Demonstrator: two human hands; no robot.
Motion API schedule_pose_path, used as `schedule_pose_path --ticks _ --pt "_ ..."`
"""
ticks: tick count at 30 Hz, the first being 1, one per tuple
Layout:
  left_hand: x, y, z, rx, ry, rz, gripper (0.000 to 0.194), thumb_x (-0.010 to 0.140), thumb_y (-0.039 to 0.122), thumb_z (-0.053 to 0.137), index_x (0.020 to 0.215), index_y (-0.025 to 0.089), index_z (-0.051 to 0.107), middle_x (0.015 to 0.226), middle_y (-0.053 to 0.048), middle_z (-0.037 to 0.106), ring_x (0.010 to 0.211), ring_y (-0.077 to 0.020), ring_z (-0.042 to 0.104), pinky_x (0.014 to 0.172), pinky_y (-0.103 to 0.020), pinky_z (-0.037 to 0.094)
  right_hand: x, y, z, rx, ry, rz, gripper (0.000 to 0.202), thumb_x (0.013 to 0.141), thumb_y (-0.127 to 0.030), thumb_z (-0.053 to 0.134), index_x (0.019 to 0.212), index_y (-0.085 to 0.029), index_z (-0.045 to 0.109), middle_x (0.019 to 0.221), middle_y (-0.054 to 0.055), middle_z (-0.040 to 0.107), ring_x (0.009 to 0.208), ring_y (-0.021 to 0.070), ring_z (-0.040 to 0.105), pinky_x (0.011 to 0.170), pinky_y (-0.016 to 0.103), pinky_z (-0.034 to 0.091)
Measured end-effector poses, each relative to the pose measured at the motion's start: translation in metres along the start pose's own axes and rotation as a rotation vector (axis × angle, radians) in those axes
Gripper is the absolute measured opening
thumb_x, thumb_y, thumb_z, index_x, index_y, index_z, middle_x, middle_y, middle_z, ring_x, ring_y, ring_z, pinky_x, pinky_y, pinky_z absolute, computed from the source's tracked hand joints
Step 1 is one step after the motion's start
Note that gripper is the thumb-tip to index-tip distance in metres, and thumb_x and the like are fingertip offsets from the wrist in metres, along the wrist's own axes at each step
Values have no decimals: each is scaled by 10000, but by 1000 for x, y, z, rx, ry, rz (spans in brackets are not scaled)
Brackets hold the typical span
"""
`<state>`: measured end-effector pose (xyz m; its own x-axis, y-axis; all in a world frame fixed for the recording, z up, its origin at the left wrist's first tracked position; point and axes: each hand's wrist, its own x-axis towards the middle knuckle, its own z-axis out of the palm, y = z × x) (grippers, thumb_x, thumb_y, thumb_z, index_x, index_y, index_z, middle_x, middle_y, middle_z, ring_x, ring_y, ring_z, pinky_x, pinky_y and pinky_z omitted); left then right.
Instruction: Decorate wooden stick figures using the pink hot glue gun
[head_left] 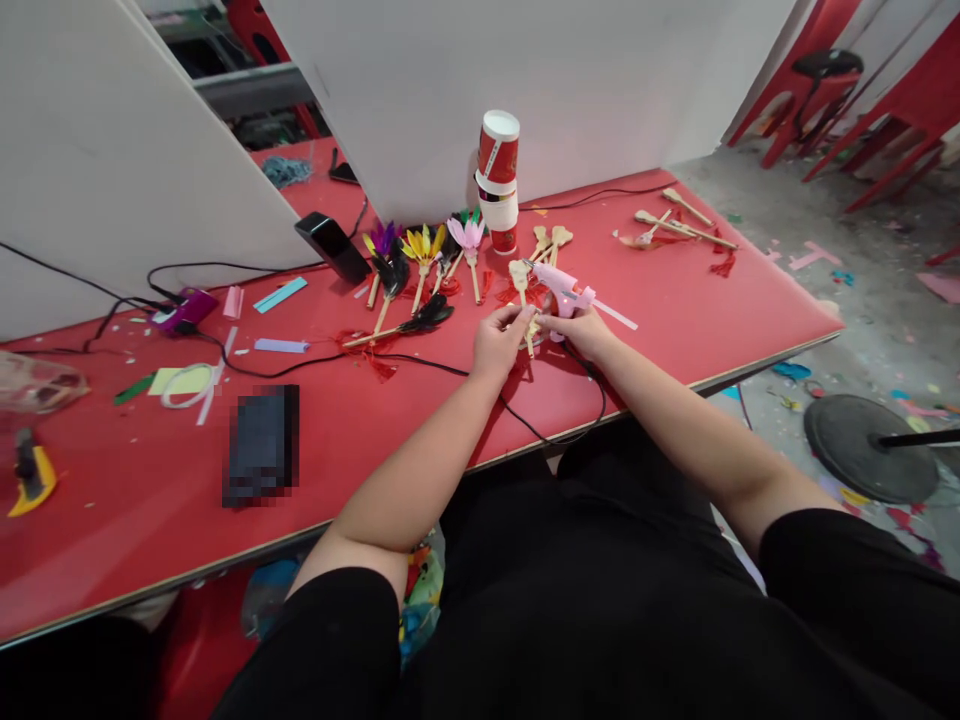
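Landmark: cups (499, 165), a red-and-white stack at the back of the red table (675, 300).

Progress, as judged: partial. At least four feathered sticks (422, 255) are grouped left of the cups, with purple, yellow, pink and black plumes; one black-plumed piece lies nearer the person. Plain sticks, without plumes, remain: some (561, 238) just right and in front of the cups, others (686, 230) well to the right, apparently bare apart from red tassels (724, 262). Worked stick (520, 275) shows no plume.

Worked stick: in front of the cups, slightly right, nearer the person. Pale, wood-like; broad, shaped head pointing away from the person, thin shaft passing down by the fingers. Red strands lie about it; fine detail too small to read.

Left hand (498, 345): fingers nearly closed, pinching the shaft. Right hand (576, 332): fingers bent in, tips close to the shaft; cannot tell how far closed, nor whether it grips the stick or the pink glue gun (562, 288) beside it. Gun's nozzle points toward the stick's head.
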<state>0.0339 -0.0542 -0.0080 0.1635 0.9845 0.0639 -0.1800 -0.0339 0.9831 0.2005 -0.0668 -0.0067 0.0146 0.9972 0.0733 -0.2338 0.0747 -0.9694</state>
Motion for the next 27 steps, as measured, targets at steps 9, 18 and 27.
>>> schedule_pose_path --ticks 9,18,27 --pt "12 26 24 158 109 -116 211 1007 317 794 1074 129 728 954 -61 776 705 -103 682 707 -240 577 4 1 -6 70 79 -40 666 524 -333 1110 941 -254 596 789 -59 684 723 140 672 714 302 621" --pt "-187 -13 83 998 -1170 421 175 1101 274 607 1125 213 769 1104 -75 786 962 -211 754 692 -280 538 11 6 -22 44 131 -55 646 509 -358 1108 939 -253 636 773 -50 652 707 161 632 617 317 538" --pt "-183 -56 91 1289 -1621 80 398 985 469 809 1107 91 848 1073 -213 840 1088 -363 818 850 -406 644 10 3 -18 -26 130 -1 682 459 -395 1098 932 -255 626 786 -47 672 702 158 637 620 315 552"
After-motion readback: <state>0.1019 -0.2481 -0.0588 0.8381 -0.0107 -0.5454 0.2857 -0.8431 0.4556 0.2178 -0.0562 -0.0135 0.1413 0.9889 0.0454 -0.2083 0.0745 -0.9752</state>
